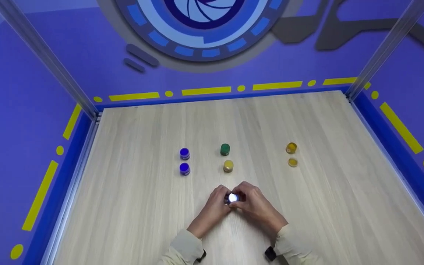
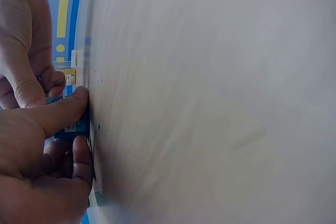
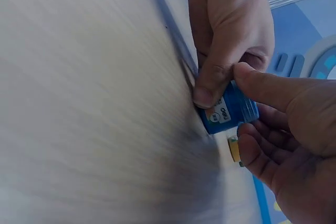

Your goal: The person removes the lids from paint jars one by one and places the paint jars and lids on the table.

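Both hands meet around a small blue paint jar (image 3: 219, 115) low over the table near its front. My left hand (image 1: 214, 204) grips the jar's body, its thumb across the label in the left wrist view. My right hand (image 1: 256, 202) pinches the top end, thumb on one side and curled fingers on the other. In the head view the jar's top is a bright white glare, so I cannot tell whether a lid is on. Beyond the hands stand a yellow jar (image 1: 228, 166) and a green jar (image 1: 225, 149).
Two blue-violet jars (image 1: 184, 169) stand one behind the other at the left. On the right is a yellow jar (image 1: 291, 148), with a shallow yellow disc like a lid (image 1: 292, 162) before it. Blue panels (image 1: 212, 79) enclose the wooden table (image 1: 142, 206) at the back and sides.
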Demonstrator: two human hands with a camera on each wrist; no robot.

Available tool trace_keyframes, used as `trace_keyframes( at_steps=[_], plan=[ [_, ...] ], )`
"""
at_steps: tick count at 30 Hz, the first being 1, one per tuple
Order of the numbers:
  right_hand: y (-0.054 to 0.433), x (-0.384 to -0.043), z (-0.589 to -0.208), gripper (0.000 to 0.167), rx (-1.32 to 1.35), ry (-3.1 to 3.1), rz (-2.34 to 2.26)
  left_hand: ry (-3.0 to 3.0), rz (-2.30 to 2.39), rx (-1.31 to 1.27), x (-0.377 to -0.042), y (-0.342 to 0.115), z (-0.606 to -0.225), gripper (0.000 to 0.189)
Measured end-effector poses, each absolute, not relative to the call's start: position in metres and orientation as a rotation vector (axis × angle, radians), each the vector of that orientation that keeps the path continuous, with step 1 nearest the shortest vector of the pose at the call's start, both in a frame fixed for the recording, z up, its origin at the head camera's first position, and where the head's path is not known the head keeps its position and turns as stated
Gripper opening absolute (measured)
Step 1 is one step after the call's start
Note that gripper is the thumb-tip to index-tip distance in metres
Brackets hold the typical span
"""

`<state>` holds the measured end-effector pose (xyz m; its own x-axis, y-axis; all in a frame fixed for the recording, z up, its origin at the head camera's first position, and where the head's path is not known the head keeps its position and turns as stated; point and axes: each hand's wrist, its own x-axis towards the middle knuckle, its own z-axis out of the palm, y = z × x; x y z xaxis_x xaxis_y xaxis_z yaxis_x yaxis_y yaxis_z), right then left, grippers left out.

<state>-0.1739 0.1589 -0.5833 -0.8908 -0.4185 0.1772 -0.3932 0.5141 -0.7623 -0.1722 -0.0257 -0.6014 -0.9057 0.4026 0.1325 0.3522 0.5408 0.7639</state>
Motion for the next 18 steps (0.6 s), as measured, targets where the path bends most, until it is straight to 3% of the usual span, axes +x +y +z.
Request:
trace_keyframes(
  at_steps=[12,18],
  plan=[
    [0.170,-0.188,-0.573,0.028,-0.993,2.512,-1.181,2.706,1.284,0.662,-0.170,-0.024,-0.598,0.025],
    [0.171,-0.186,-0.580,0.033,-1.005,2.534,-1.235,2.733,1.258,0.651,-0.172,-0.024,-0.601,0.027]
  ],
)
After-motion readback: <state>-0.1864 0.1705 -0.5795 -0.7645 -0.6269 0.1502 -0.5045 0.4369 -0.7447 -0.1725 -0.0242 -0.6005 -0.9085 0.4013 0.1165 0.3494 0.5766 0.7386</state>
